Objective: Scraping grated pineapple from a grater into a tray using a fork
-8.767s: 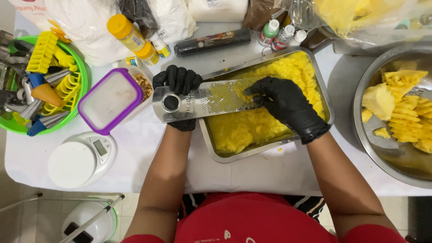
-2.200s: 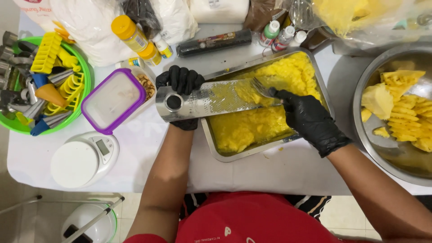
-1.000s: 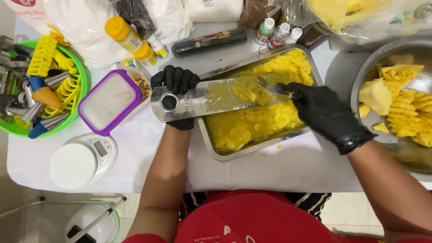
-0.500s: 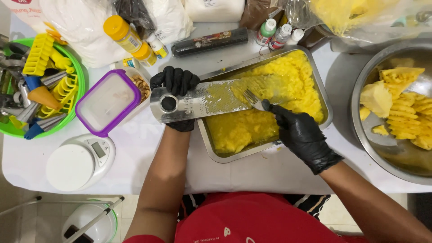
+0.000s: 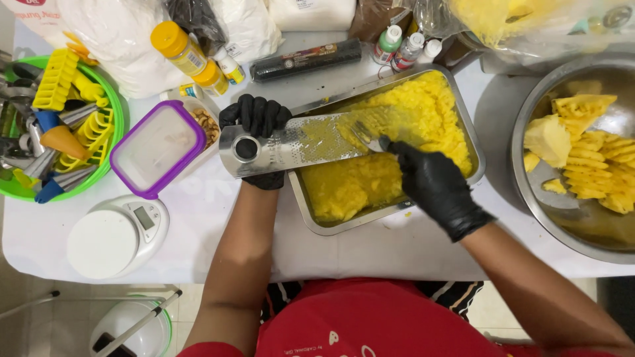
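I am looking down on a flat metal grater (image 5: 297, 142) laid slantwise over the near-left corner of a steel tray (image 5: 477, 158), so that whatever is scraped off it drops straight into the yellow grated pineapple (image 5: 370, 178) already heaped there. My left hand (image 5: 254, 125), in a black glove, has its fingers (image 5: 261, 114) curled tight around the grater's handle end, pinning it just off the tray's left rim to keep the blade steady. My right hand (image 5: 438, 188), gloved the same, is closed on a fork (image 5: 364, 135) whose tines rest against the grater's far half, where pulp clings to the perforations; the angle looks suited to raking that pulp loose.

To the right on the white-covered worktop (image 5: 198, 218) stands a large steel bowl (image 5: 529, 192) of pineapple chunks (image 5: 582, 158), within easy reach of the right arm. Left of the grater sits a purple-rimmed lidded container (image 5: 157, 149), with a white kitchen scale (image 5: 116, 235) nearer me and a green basket (image 5: 112, 106) of plastic utensils at the far left edge. Along the back are a yellow-capped bottle (image 5: 182, 53), a dark roll (image 5: 305, 59) and several small bottles (image 5: 410, 46), pushed clear of the working area.
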